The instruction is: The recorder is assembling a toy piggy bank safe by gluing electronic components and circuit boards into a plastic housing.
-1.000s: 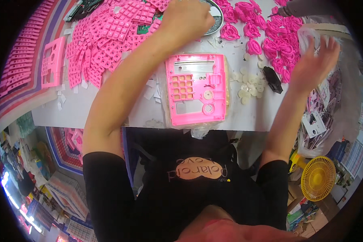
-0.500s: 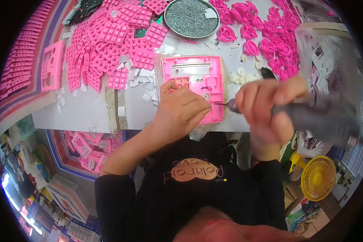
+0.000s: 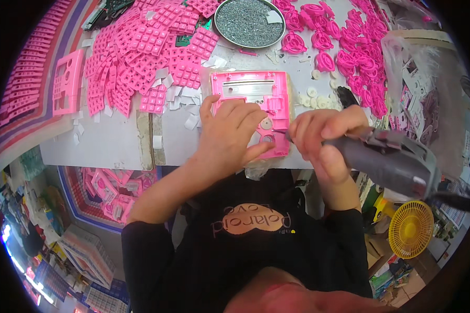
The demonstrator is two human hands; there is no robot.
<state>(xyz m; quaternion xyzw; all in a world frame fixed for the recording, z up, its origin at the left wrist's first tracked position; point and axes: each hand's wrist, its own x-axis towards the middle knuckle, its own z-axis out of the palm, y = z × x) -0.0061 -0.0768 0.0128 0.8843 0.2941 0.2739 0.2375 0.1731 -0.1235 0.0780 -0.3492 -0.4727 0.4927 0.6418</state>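
Observation:
A shallow pink plastic housing (image 3: pixel 281 99) lies on the table in front of me, with a silver strip (image 3: pixel 245 90) across its far part and a pale round disc (image 3: pixel 267 123) inside. My left hand (image 3: pixel 225 130) rests over its left and near part, fingers spread and hiding what is beneath. At the right edge, my right hand (image 3: pixel 326 134) grips a dark grey electric screwdriver (image 3: pixel 384 160). The tool lies nearly level, its tip pointing left at the housing. Whether the tip touches a screw cannot be made out.
Pink keypads (image 3: pixel 154 39) are heaped at the far left beside white paper scraps (image 3: pixel 189 99). A round tray (image 3: pixel 249 47) of small screws stands behind the housing. Pink ring parts (image 3: pixel 357 62) and white round pieces (image 3: pixel 318 99) lie right. A yellow fan (image 3: pixel 411 229) stands below.
My left fingers have opened out from a bunched grip and lifted off the near right part, uncovering a round opening. My right hand and the screwdriver have shifted slightly left.

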